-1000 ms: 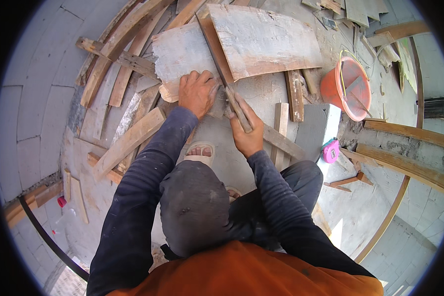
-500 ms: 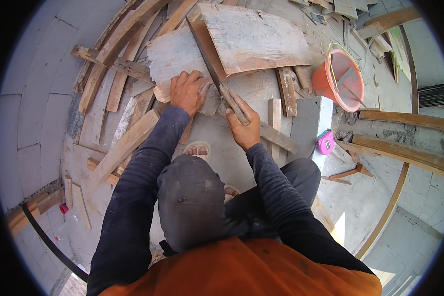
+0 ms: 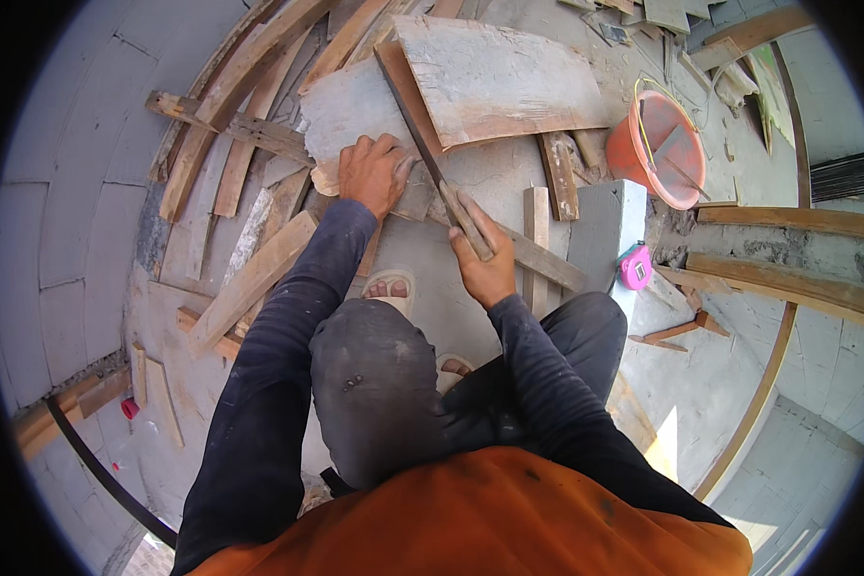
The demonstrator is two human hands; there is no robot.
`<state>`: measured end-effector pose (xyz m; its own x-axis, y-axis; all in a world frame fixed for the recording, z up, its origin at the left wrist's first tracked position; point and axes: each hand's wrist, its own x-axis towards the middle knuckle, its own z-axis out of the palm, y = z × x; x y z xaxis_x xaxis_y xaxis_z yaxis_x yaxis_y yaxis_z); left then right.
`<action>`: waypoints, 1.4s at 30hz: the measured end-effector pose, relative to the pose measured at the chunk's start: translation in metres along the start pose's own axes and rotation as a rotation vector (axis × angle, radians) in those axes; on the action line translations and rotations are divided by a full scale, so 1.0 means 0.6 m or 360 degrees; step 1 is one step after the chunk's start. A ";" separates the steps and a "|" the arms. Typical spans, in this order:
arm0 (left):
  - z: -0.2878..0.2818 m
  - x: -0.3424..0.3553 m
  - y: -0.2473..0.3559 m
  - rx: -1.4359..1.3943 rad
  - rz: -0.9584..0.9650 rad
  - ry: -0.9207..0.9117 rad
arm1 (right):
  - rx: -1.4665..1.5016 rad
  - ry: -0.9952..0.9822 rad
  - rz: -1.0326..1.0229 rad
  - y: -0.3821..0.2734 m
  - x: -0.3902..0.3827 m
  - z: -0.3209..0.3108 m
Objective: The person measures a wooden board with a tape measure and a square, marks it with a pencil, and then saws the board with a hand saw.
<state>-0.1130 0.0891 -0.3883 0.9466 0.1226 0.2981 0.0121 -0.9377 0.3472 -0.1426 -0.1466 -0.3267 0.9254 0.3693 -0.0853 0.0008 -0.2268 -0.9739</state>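
Observation:
My right hand (image 3: 487, 257) is closed round the wooden handle (image 3: 468, 225) of a handsaw, whose long blade (image 3: 412, 113) points away from me and a little left. The blade runs between a thin, pale wooden board (image 3: 348, 108) on its left and a larger, curved-looking board (image 3: 499, 77) on its right. On the near end of the left board lies my left hand (image 3: 373, 174), its fingers bent and bearing down on the wood. Cut edges under the blade are hidden. A narrow wooden strip (image 3: 542, 261) slants below the boards, past my right hand.
An orange bucket (image 3: 634, 158) stands at the right. Nearer, a pink tape measure (image 3: 635, 270) rests by a grey block (image 3: 600, 226). Several timber lengths (image 3: 252, 281) lie piled at the left. My sandalled foot (image 3: 390, 287) is below the boards.
My right hand has drawn the saw back toward me, slightly to the right. My left hand stays on the board. The whole view has shifted slightly.

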 end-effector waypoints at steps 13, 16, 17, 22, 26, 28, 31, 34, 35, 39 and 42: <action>0.004 0.000 0.000 -0.0091 -0.0050 0.0037 | -0.0124 0.0017 0.0025 -0.022 -0.006 0.012; 0.003 0.001 -0.002 -0.0162 -0.0108 -0.0019 | 0.0068 0.0051 0.0119 -0.042 -0.086 -0.018; 0.003 0.001 -0.002 -0.0171 -0.0092 0.0006 | 0.0051 0.0051 0.0162 -0.043 -0.081 -0.016; -0.010 0.001 -0.009 -0.0160 0.0000 -0.0029 | -0.0077 -0.0038 -0.0138 0.008 0.060 0.035; -0.031 0.001 -0.049 0.0031 -0.0033 -0.0133 | -0.0137 -0.0121 -0.0285 0.022 0.084 0.001; -0.040 -0.001 -0.072 0.0115 -0.0071 -0.0125 | -0.0108 -0.0089 -0.0391 -0.016 0.041 -0.063; -0.066 0.006 -0.103 0.0264 0.0033 -0.0316 | -0.0214 0.0136 -0.0416 -0.101 -0.007 -0.170; -0.136 0.016 -0.115 0.0273 0.0006 -0.0291 | -0.0461 0.0685 -0.0556 -0.162 -0.019 -0.243; -0.174 0.012 -0.114 0.0257 -0.0058 -0.0260 | -0.0401 0.0785 -0.0512 -0.170 -0.027 -0.258; -0.359 -0.037 -0.102 0.0269 0.0008 0.0046 | -0.0459 0.0745 -0.0157 -0.149 -0.078 -0.312; -0.470 -0.083 -0.130 0.0571 -0.0201 -0.0159 | -0.0288 0.0821 0.0123 -0.113 -0.118 -0.346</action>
<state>-0.2520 0.2476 -0.1797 0.9570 0.2284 0.1787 0.2254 -0.9736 0.0373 -0.1295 -0.3445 -0.2112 0.9910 -0.1336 0.0034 -0.0512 -0.4035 -0.9135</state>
